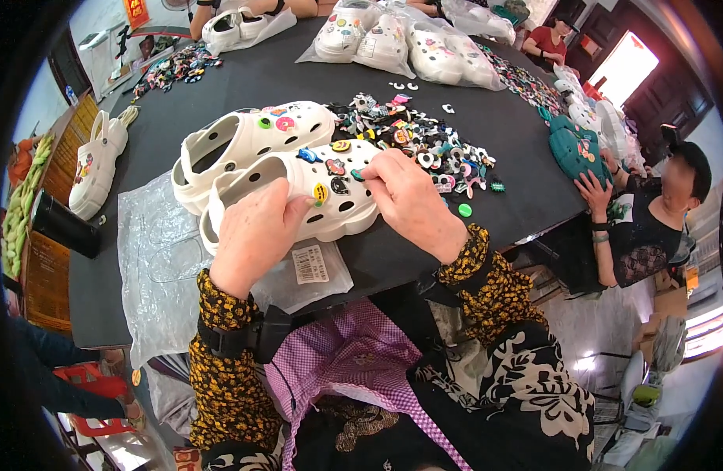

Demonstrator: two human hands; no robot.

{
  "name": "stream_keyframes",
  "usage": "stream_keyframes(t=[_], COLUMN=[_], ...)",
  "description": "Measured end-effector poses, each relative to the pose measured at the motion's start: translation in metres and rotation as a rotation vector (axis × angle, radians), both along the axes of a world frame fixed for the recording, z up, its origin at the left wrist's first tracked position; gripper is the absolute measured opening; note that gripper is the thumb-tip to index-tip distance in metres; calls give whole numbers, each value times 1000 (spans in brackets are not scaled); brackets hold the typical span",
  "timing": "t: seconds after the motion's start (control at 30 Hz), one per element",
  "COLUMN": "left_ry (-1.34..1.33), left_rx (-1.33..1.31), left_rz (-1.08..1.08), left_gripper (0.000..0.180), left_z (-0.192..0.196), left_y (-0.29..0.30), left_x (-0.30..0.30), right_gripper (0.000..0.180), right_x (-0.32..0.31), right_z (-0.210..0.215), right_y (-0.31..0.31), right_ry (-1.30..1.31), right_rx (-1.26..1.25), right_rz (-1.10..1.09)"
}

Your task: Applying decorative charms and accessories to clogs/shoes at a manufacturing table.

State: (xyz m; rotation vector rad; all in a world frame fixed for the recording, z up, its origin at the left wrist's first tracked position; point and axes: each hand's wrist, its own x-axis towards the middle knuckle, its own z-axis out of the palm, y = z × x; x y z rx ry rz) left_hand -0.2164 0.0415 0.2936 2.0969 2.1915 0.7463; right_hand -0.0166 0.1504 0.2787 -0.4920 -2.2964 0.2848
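Observation:
Two white clogs (255,129) with round holes lie side by side in front of me. On the nearer clog (354,216) sit several colourful shoe charms, among them a blue one (308,155) and a yellow one (321,193). My left hand (255,231) is closed on this clog's side, its thumb tip beside the yellow charm. At the toe, my right hand (415,202) pinches a small green charm (357,174) against the upper. Its fingers partly cover the charm, so I cannot tell whether it sits in a hole.
A heap of mixed charms (448,149) lies beyond my right hand. Under the clogs is a clear plastic bag (153,259). A black cylinder (63,224) and another white clog (94,169) stand left. Bagged clogs (361,35) lie far back; a co-worker (652,212) at right holds a green clog (577,153).

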Motion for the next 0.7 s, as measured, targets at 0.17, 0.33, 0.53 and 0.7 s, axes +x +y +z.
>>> stream_keyframes(t=[0.17, 0.33, 0.53, 0.7], left_ry=[-9, -14, -18, -79], left_rx=[0, -20, -27, 40], left_rz=[-9, -3, -10, -37], left_gripper=[30, 30, 30, 33], left_z=[2, 3, 4, 0], left_y=[-2, 2, 2, 2], left_x=[-1, 2, 2, 1], right_gripper=[11, 14, 14, 16], right_x=[1, 3, 3, 3], right_z=[1, 2, 3, -1], right_y=[1, 3, -1, 0], right_ry=[30, -11, -70, -58], right_rx=[93, 138, 134, 94], right_rz=[-25, -44, -33, -4])
